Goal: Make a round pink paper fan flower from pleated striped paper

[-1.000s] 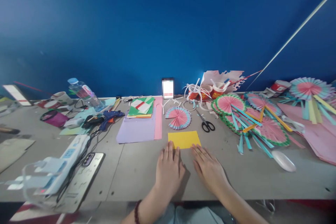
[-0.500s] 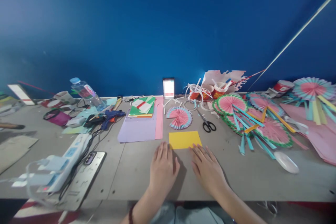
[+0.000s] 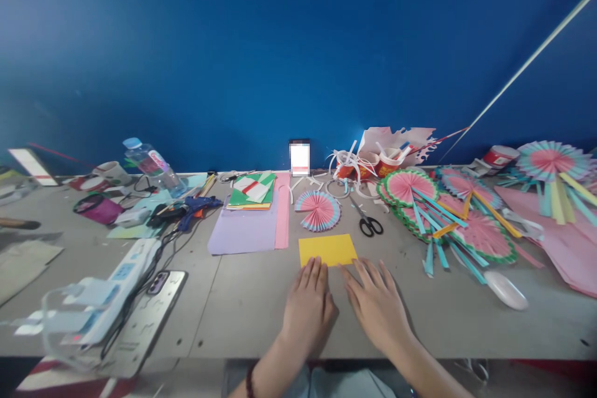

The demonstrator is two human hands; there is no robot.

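Observation:
In front of me a yellow rectangle of paper (image 3: 327, 249) lies flat on the grey table (image 3: 252, 298). The fingertips of my left hand (image 3: 308, 298) rest on its near edge, left of the middle, with the fingers stretched out. My right hand (image 3: 375, 298) lies flat at the near right corner, fingers spread; its fingertips are at the paper's edge. Neither hand grips anything. Just beyond the paper is a round pleated pink and blue paper fan (image 3: 319, 210). Black-handled scissors (image 3: 370, 224) lie to its right.
Purple paper (image 3: 242, 233) and a green-topped paper stack (image 3: 252, 189) lie at left. Farther left are a glue gun (image 3: 196, 208), power strip (image 3: 124, 286), phone (image 3: 149, 317) and bottle (image 3: 156, 165). Watermelon paper fans (image 3: 413, 188) and a white mouse (image 3: 506, 290) are at right.
My left hand has moved right, from beside the paper's left corner onto its near edge. The right hand has shifted slightly right and nearer to me. The paper looks unchanged.

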